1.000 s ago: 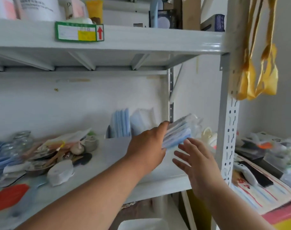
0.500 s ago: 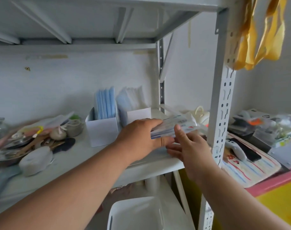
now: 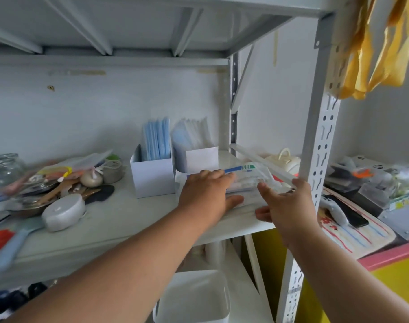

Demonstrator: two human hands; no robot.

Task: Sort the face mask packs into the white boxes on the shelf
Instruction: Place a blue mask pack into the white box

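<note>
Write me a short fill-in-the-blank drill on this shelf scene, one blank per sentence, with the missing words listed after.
1. Both hands are on a stack of mask packs that lies on the ____.
2. The left box holds packs that are ____ in colour and stand upright.
3. The right box stands ____ the stack, toward the wall.
4. The left hand lies on ____ of the stack, while the right hand is at its right end.

Missing words: shelf; blue; behind; top
</note>
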